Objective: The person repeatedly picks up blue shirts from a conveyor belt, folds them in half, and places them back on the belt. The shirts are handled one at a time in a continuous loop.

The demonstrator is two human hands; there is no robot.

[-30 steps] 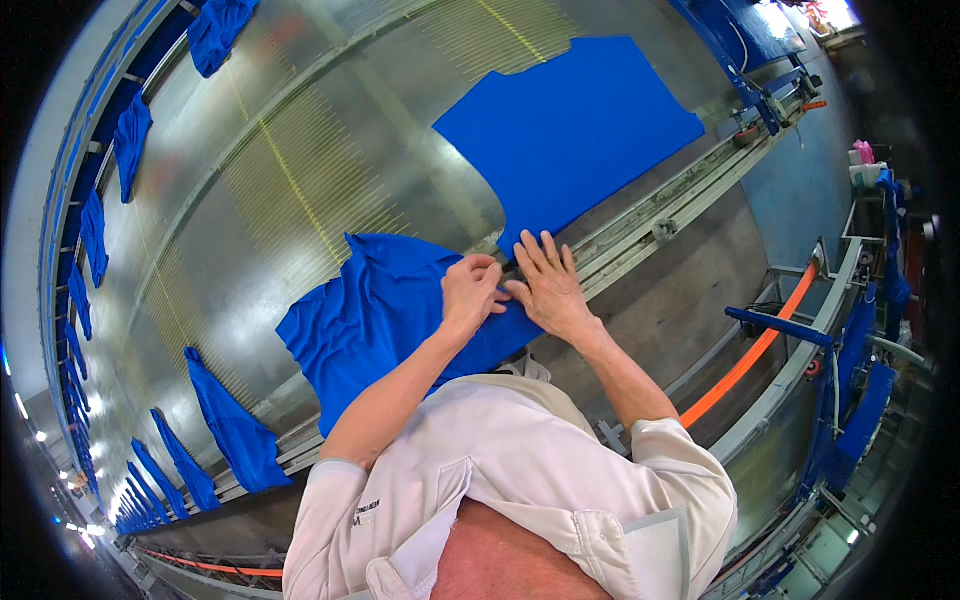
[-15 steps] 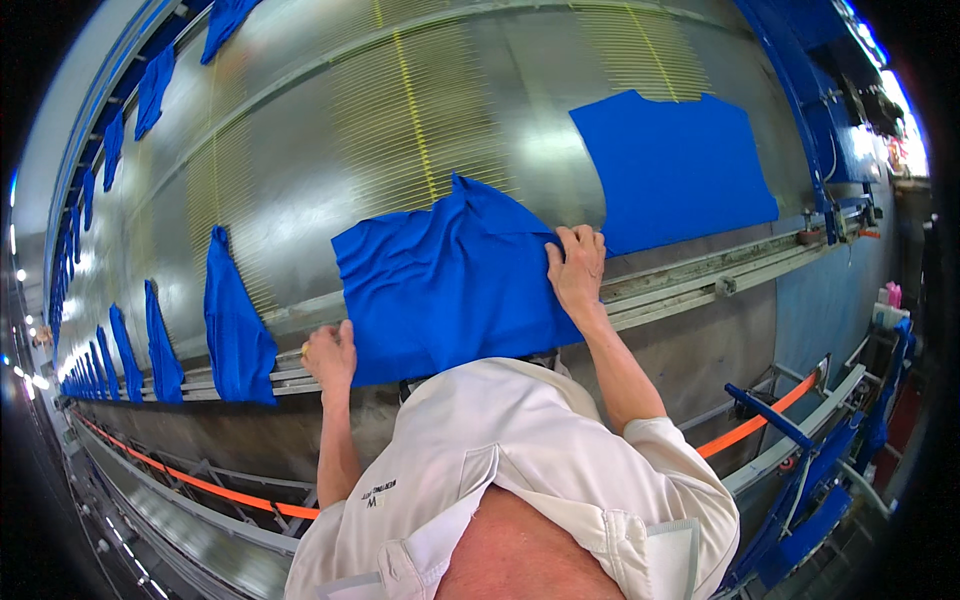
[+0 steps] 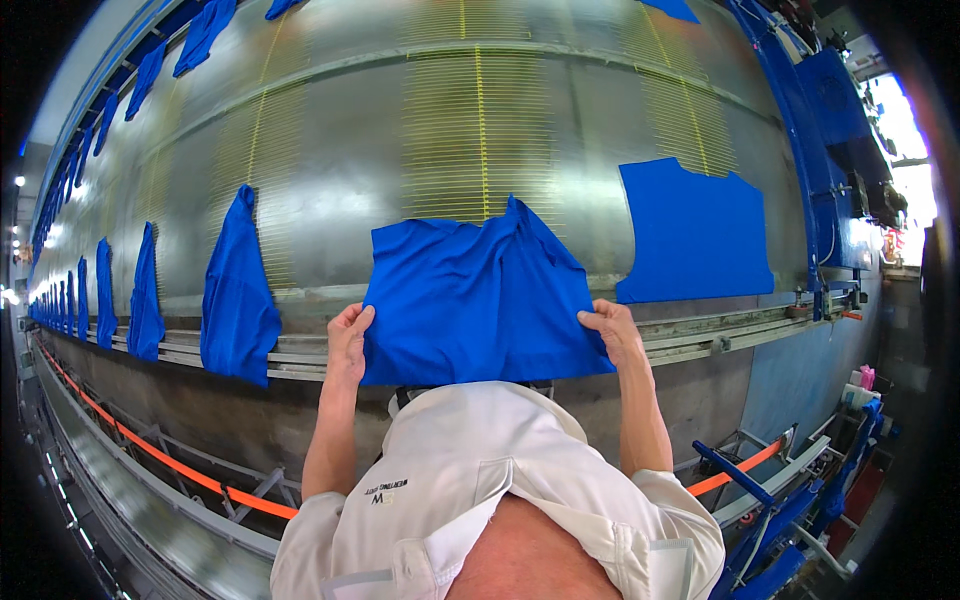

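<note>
A wrinkled blue fabric panel (image 3: 470,300), cut like a garment piece, lies in front of me with its lower edge over the table's near rail. My left hand (image 3: 350,338) is closed on its left edge, thumb uppermost. At the opposite side edge, my right hand (image 3: 618,332) grips the cloth between thumb and fingers. A pointed fold stands up along the panel's far edge. To the right, another blue panel (image 3: 695,235), with a shaped neckline, is spread flat and smooth on the metal table (image 3: 350,130).
Yellow ruled lines (image 3: 483,130) mark the tabletop. Narrow blue fabric pieces (image 3: 240,290) hang over the near edge leftward, and more line the far edge. Blue machinery (image 3: 830,150) stands at the right end. An orange rail (image 3: 200,475) runs behind me on both sides.
My left hand has come onto the panel's left edge and closed there. My right hand has shifted lower along the right edge. The whole view has turned slightly.
</note>
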